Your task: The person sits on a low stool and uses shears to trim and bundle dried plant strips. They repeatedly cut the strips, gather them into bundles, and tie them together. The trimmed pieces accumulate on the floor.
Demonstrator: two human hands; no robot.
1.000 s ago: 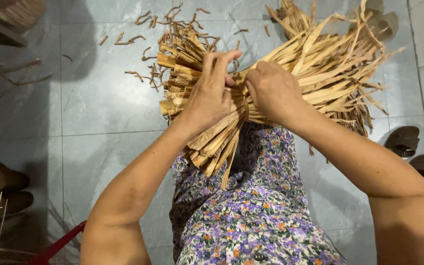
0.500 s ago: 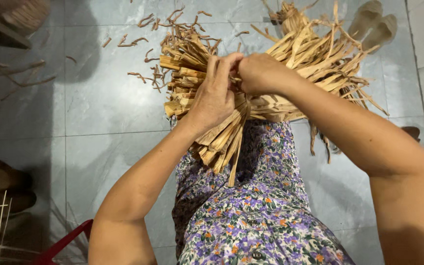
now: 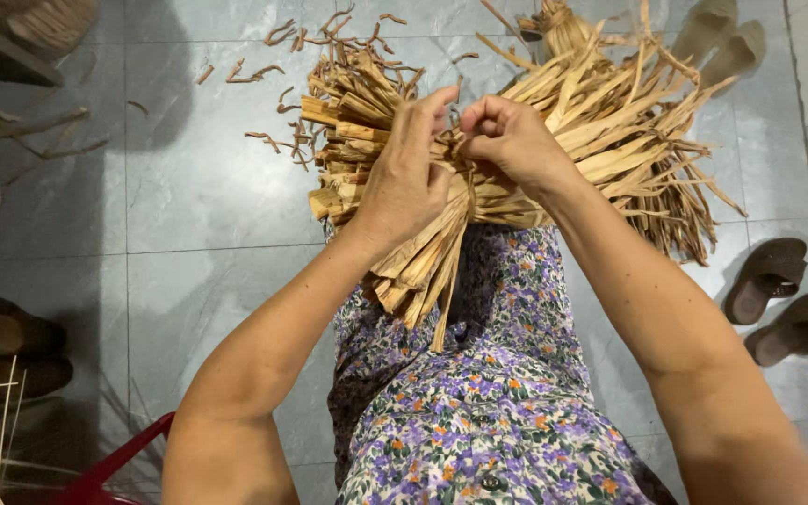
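Here I'd keep my left hand (image 3: pixel 406 187) clamped on the bundle of dried straw strips (image 3: pixel 516 159) held above my lap, while my right hand (image 3: pixel 509 140), fingertips pinched together on a strip, draws it snug without loosening the rest.

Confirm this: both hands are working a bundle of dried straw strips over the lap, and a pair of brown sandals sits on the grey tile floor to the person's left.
Wrong side. The brown sandals sit to the person's right, as the head view shows. The rest holds: left hand and right hand grip the straw bundle over the lap, above the grey tile floor.
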